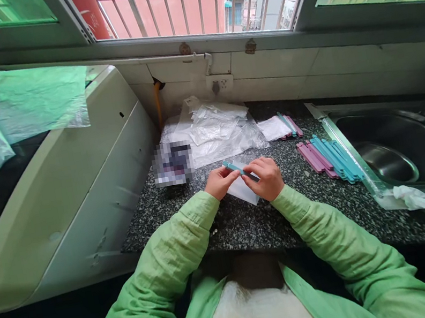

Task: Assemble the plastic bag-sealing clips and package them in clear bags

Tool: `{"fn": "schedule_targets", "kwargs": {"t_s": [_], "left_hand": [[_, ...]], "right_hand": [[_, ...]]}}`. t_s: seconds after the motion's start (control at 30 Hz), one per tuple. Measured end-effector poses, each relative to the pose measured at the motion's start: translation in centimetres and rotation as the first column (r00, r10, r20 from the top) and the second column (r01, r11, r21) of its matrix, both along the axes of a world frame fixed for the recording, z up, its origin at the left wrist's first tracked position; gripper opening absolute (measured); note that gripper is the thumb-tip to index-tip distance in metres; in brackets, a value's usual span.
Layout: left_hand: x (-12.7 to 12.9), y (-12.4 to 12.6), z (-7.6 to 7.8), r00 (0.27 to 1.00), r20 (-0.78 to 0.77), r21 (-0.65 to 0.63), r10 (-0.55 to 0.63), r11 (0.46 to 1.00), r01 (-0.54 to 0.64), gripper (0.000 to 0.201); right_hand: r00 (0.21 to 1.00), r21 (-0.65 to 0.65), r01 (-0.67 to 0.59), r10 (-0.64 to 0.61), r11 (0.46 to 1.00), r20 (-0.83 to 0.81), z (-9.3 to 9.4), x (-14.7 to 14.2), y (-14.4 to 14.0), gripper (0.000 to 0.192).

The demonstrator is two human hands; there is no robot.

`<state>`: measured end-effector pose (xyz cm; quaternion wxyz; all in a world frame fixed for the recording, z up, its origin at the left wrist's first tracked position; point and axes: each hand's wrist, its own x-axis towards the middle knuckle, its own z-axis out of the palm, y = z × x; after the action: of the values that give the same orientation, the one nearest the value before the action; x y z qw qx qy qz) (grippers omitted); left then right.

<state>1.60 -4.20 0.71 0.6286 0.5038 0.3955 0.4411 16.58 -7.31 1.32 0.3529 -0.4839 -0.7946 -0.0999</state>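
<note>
Over the speckled dark counter (244,229), both hands hold one long teal plastic clip (230,165) that slants down to the right. My left hand (218,182) pinches its left part between thumb and fingers. Farther along, my right hand (268,178) grips the clip's darker right end, partly hiding it. Beneath the clip lies a small translucent white plastic bag (244,193); whether a hand touches it I cannot tell. To the right, several similar teal clips (336,157) lie side by side with pink clips (315,157).
Crumpled clear plastic bags (212,132) are heaped against the tiled wall. A white packet (275,128) lies beside more clips (292,125). At the right is a steel sink (390,151), with a crumpled white tissue (412,197) at its edge. A large cream-coloured appliance (92,195) borders the left.
</note>
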Motion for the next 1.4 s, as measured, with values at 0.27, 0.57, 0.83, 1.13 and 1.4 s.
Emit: {"fn": "schedule_targets", "kwargs": {"t_s": [0.27, 0.57, 0.83, 1.13, 1.4], "left_hand": [[-0.6, 0.1, 0.7, 0.984, -0.169, 0.167, 0.048, 0.986, -0.02, 0.047], [-1.2, 1.0, 0.5, 0.983, -0.102, 0.153, 0.153, 0.979, -0.136, 0.055], [-1.3, 1.4, -0.3, 0.97, -0.191, 0.231, 0.151, 0.967, -0.105, 0.054], [-1.2, 1.2, 0.2, 0.953, -0.245, 0.226, 0.177, 0.967, -0.122, 0.054], [-1.2, 1.7, -0.5, 0.967, -0.158, 0.145, 0.201, 0.973, -0.178, 0.053]], "right_hand": [[0.999, 0.006, 0.037, -0.037, 0.999, 0.013, 0.1, 0.0, -0.1, 0.013], [0.998, 0.071, 0.053, -0.057, 0.996, 0.042, 0.2, -0.5, -0.4, 0.011], [0.997, 0.06, 0.039, -0.043, 0.997, 0.066, 0.2, -0.8, -0.6, 0.011], [0.994, 0.065, 0.048, -0.053, 0.997, 0.093, 0.0, -0.7, -0.6, 0.013], [0.986, 0.059, 0.083, -0.09, 0.995, 0.138, 0.3, -0.4, -0.7, 0.019]]}}
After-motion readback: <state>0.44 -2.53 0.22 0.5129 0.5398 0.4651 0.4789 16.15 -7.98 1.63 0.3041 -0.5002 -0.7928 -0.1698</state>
